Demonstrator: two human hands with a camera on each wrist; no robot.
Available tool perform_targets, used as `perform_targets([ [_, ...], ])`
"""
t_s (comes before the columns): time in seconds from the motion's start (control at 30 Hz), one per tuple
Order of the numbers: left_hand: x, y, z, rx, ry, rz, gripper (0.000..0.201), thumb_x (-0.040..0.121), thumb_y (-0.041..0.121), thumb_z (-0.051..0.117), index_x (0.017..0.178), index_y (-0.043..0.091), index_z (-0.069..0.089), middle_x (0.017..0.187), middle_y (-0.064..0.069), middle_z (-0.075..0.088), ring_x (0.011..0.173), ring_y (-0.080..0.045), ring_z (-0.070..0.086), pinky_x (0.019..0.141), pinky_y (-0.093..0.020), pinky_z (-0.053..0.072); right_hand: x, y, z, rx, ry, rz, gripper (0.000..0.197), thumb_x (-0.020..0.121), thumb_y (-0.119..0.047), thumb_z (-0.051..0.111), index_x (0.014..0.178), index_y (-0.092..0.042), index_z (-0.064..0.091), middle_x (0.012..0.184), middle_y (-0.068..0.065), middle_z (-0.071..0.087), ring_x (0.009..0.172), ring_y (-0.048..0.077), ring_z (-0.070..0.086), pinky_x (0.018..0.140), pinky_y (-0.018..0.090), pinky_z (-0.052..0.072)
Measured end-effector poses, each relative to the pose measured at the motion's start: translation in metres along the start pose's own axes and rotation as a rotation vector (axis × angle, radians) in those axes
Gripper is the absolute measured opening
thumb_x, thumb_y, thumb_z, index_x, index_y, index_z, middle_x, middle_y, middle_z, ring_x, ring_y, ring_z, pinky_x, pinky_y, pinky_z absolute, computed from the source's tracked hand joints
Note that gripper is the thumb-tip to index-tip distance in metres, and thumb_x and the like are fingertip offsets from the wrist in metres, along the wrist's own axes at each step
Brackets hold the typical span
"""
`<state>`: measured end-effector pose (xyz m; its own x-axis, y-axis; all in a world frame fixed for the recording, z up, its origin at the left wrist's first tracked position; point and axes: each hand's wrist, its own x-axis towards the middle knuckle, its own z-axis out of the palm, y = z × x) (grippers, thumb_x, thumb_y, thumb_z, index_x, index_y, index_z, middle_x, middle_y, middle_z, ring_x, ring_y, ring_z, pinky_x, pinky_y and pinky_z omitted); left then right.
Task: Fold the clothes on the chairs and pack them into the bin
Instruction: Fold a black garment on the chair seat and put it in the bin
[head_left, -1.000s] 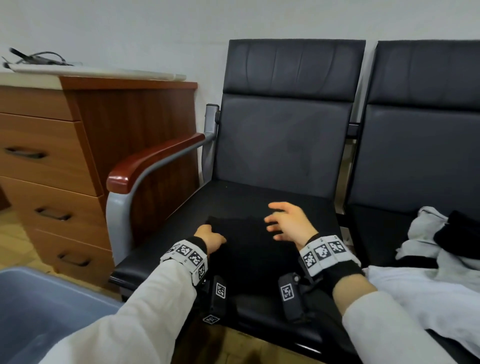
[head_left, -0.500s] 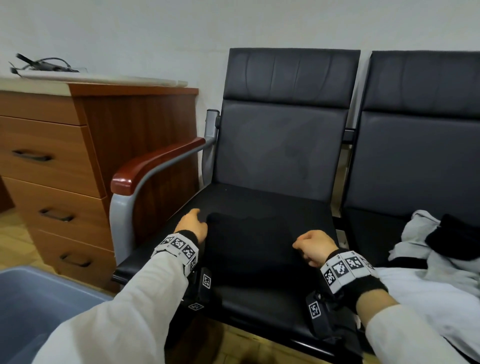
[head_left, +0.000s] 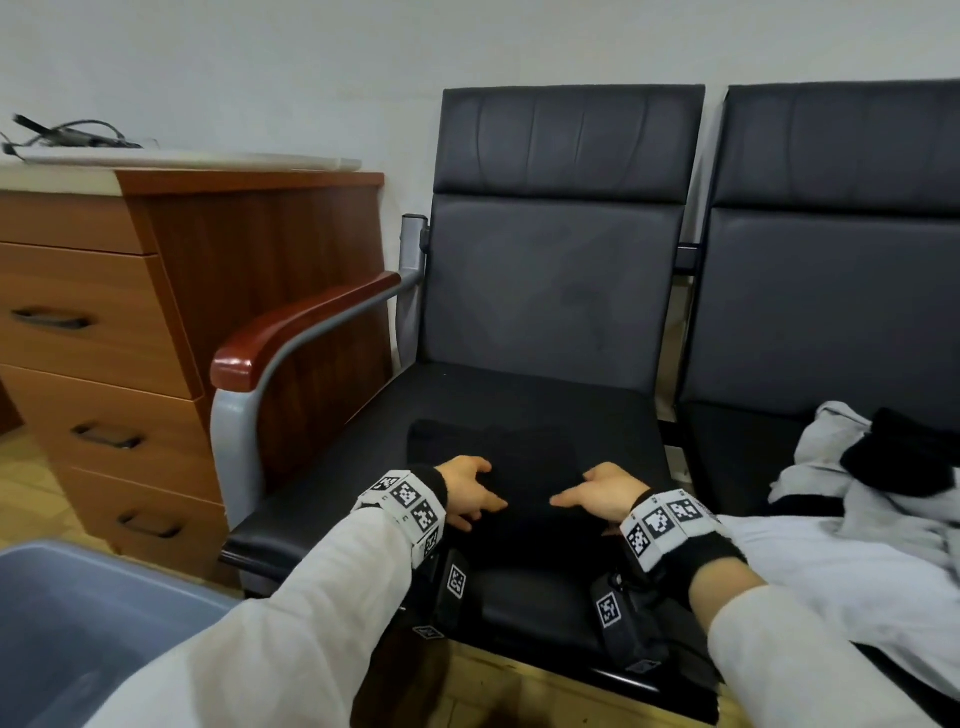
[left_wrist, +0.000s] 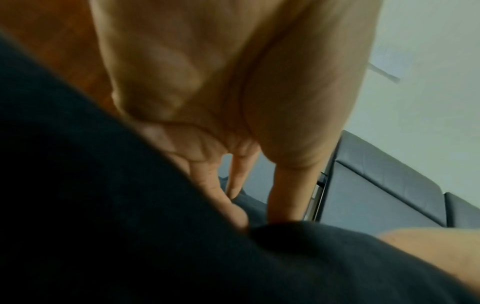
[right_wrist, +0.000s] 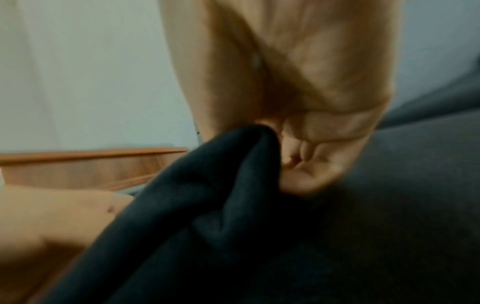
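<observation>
1. In the head view, a folded black garment (head_left: 498, 467) is seen lying on the seat of the left chair (head_left: 561, 291), directly under both hands. The left hand (head_left: 470, 493) is laid on its near left part with fingers spread and bent, thumb pointing inward; the right hand (head_left: 602, 491) is set on its near right part, thumb pointing toward the other hand. The bin (head_left: 78, 623) is found below and to the left of the left hand, on the floor. A heap of pale and black clothes (head_left: 857, 499) is left on the chair to the right of the right hand, well apart from it.

2. In the left wrist view, the fingers (left_wrist: 285, 195) are shown fairly straight, their tips pressed onto or tucked behind a roll of the dark cloth; a closed grip cannot be confirmed, so the hand is taken as spread and pressing.

3. In the right wrist view, a ridge of the dark cloth (right_wrist: 233, 164) is seen gathered between thumb and curled fingers, so this hand is judged clamped on the garment.

4. The step is judged to be a further fold or a lift. It is done well if both near corners are taken evenly, the layers are kept aligned, and the bundle is supported from beneath before it is carried to the bin.
</observation>
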<state>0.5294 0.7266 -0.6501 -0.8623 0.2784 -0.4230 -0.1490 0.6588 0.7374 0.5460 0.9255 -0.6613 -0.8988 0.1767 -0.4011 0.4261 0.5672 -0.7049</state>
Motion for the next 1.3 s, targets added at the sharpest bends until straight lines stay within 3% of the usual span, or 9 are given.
perform_targets([
  [0.13, -0.004, 0.005, 0.006, 0.181, 0.008, 0.033, 0.080, 0.085, 0.011, 0.066, 0.150, 0.020, 0.021, 0.136, -0.011, 0.043, 0.113, -0.027, 0.056, 0.075, -0.029, 0.054, -0.014, -0.008, 0.000, 0.662, -0.146, -0.009, 0.029, 0.070, -0.006, 0.073, 0.098, 0.001, 0.069, 0.095, 0.017, 0.070, 0.085, 0.032, 0.068, 0.077, 0.038, 0.057],
  [0.27, -0.007, 0.006, 0.012, 0.387, 0.067, 0.099, 0.073, 0.085, 0.017, 0.063, 0.147, 0.017, 0.026, 0.130, -0.012, 0.048, 0.107, -0.029, 0.060, 0.080, -0.037, 0.057, -0.022, -0.035, 0.016, 0.814, -0.115, -0.187, 0.023, 0.074, 0.007, 0.058, 0.096, 0.004, 0.065, 0.092, 0.023, 0.064, 0.085, 0.034, 0.063, 0.079, 0.039, 0.052],
  [0.37, -0.010, 0.006, 0.003, -0.094, 0.037, 0.035, 0.053, 0.093, 0.007, 0.046, 0.143, 0.014, 0.032, 0.115, -0.013, 0.053, 0.089, -0.026, 0.061, 0.079, -0.039, 0.052, -0.030, -0.056, 0.032, 0.686, -0.034, -0.352, 0.024, 0.073, 0.008, 0.059, 0.095, -0.001, 0.066, 0.093, 0.020, 0.067, 0.088, 0.032, 0.064, 0.076, 0.034, 0.051],
  [0.43, -0.014, 0.004, -0.012, -0.459, 0.102, -0.032, 0.033, 0.098, 0.025, 0.038, 0.126, 0.010, 0.048, 0.103, -0.010, 0.055, 0.075, -0.022, 0.058, 0.073, -0.037, 0.049, -0.035, -0.067, 0.040, 0.531, -0.094, -0.445, 0.036, 0.080, -0.003, 0.065, 0.116, -0.009, 0.063, 0.099, 0.010, 0.069, 0.087, 0.020, 0.065, 0.071, 0.024, 0.051],
  [0.57, -0.012, -0.010, -0.036, -0.689, 0.200, -0.093, 0.069, 0.072, 0.075, 0.049, 0.106, 0.015, 0.062, 0.103, -0.009, 0.068, 0.090, -0.026, 0.066, 0.076, -0.035, 0.055, -0.033, -0.077, 0.047, 0.345, -0.080, -0.432, 0.053, 0.091, -0.030, 0.060, 0.141, -0.018, 0.044, 0.088, -0.004, 0.061, 0.065, 0.006, 0.051, 0.045, 0.016, 0.037],
  [0.63, 0.001, -0.024, -0.038, -0.555, 0.265, -0.097, 0.080, 0.055, 0.061, 0.070, 0.118, 0.013, 0.061, 0.109, -0.012, 0.068, 0.098, -0.029, 0.067, 0.090, -0.042, 0.054, -0.029, -0.074, 0.044, 0.337, -0.031, -0.416, 0.047, 0.093, -0.020, 0.057, 0.138, -0.017, 0.047, 0.089, -0.002, 0.062, 0.062, 0.007, 0.051, 0.041, 0.015, 0.036],
  [0.8, -0.001, -0.027, -0.038, -0.248, 0.356, -0.089, 0.059, 0.076, 0.025, 0.074, 0.127, 0.005, 0.054, 0.124, -0.013, 0.061, 0.112, -0.030, 0.059, 0.101, -0.039, 0.046, -0.029, -0.064, 0.039, 0.336, -0.027, -0.365, 0.036, 0.092, -0.008, 0.052, 0.126, -0.017, 0.058, 0.101, 0.001, 0.065, 0.072, 0.008, 0.059, 0.046, 0.017, 0.044],
  [1.0, -0.007, -0.024, -0.037, 0.210, 0.468, -0.257, 0.068, 0.079, 0.044, 0.070, 0.132, 0.007, 0.046, 0.130, -0.009, 0.054, 0.118, -0.025, 0.054, 0.094, -0.032, 0.045, -0.026, -0.059, 0.042, 0.362, -0.078, -0.314, 0.031, 0.094, -0.009, 0.052, 0.123, -0.017, 0.058, 0.113, 0.004, 0.064, 0.089, 0.013, 0.063, 0.058, 0.023, 0.051],
  [1.3, -0.001, -0.020, -0.036, -0.181, 0.378, -0.159, 0.061, 0.077, 0.029, 0.073, 0.127, 0.001, 0.050, 0.123, -0.015, 0.058, 0.110, -0.029, 0.058, 0.094, -0.036, 0.049, -0.013, -0.052, 0.045, 0.517, -0.023, -0.180, 0.017, 0.094, -0.006, 0.051, 0.106, -0.013, 0.059, 0.098, 0.009, 0.061, 0.079, 0.017, 0.061, 0.062, 0.027, 0.052],
])
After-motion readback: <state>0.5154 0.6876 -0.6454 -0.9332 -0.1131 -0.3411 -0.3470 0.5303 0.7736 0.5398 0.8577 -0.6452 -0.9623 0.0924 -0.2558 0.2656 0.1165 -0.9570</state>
